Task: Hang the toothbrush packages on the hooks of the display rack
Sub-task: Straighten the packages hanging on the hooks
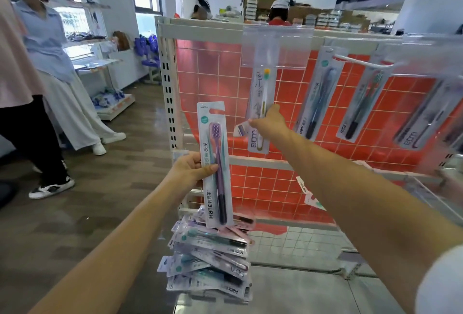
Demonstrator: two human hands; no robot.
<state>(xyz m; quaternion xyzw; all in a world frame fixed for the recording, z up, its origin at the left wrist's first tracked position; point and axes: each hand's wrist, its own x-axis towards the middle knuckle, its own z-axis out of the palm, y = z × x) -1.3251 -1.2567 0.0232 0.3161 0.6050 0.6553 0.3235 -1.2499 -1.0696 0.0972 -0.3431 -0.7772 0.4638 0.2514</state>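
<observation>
Toothbrush packages sit stacked on the rack's lower shelf [288, 286], and your left hand [190, 169] pinches a purple one [216, 163] upright, thumb across its front, probably so its hang slot is ready. Your right hand [269, 120] reaches the yellow package [261, 110] already hanging, fingers closed on its edge, seemingly steadying it.

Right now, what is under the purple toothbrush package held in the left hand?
Below the purple toothbrush package in the left hand lies a loose stack of packages; what supports the stack is covered.
</observation>
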